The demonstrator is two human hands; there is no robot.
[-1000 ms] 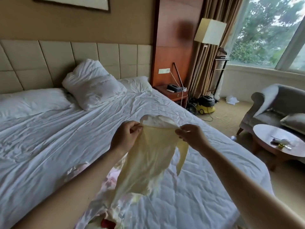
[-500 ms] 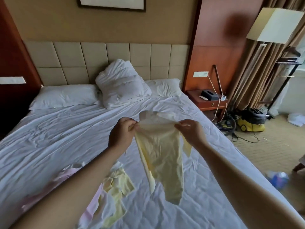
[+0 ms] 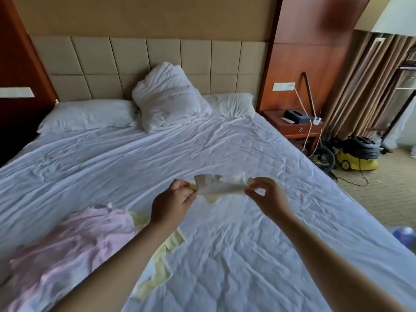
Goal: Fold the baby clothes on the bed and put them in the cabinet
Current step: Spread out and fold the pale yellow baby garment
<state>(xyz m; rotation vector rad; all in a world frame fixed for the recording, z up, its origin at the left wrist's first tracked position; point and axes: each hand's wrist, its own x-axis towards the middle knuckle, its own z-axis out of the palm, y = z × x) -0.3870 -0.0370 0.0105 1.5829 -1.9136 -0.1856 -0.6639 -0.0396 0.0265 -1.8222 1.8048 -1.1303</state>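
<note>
A pale yellow baby garment (image 3: 216, 185) is stretched between my two hands above the white bed (image 3: 225, 143). My left hand (image 3: 172, 202) pinches its left end and my right hand (image 3: 266, 197) pinches its right end. The garment looks bunched and blurred, its lower part hanging just over the sheet. A pile of pink baby clothes (image 3: 74, 248) lies on the bed at the lower left. Beside it, partly under my left forearm, lies another yellow garment (image 3: 163, 260). No cabinet for the clothes can be picked out in this view.
Three white pillows (image 3: 166, 100) lie at the padded headboard. A wooden nightstand (image 3: 295, 126) with a tissue box stands to the right of the bed. A yellow vacuum cleaner (image 3: 358, 154) and cables sit on the carpet by the curtains. A blue object (image 3: 405, 237) lies at the right edge.
My hands have lowered the yellow garment from hanging at full length toward the bed, where it now looks bunched. The view has turned left and down; the armchair and window are out of sight.
</note>
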